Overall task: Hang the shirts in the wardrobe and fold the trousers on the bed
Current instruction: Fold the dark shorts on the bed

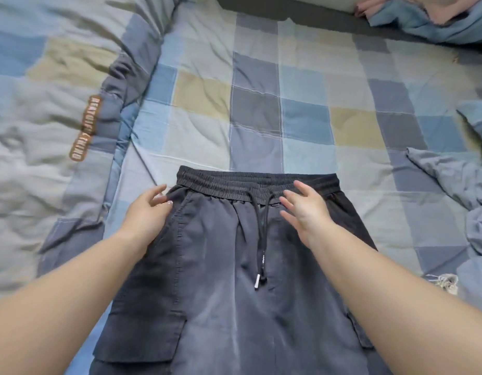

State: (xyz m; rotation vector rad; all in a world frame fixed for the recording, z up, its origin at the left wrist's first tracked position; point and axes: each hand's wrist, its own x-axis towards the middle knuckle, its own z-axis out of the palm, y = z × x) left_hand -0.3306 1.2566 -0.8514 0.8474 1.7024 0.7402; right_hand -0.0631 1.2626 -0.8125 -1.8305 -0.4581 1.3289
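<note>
Dark grey cargo trousers (221, 280) lie flat on the bed (288, 104), elastic waistband away from me, black drawstring hanging down the middle. My left hand (149, 212) rests at the trousers' left hip edge, fingers apart and lightly touching the cloth near the pocket. Over the right side just below the waistband hovers my right hand (304, 209), fingers spread, holding nothing.
The bed has a blue, grey and tan checked sheet. A bunched quilt (45, 117) fills the left side. Crumpled blue-grey cloth (461, 190) lies at the right, and a blue and pink garment (437, 17) at the far top right.
</note>
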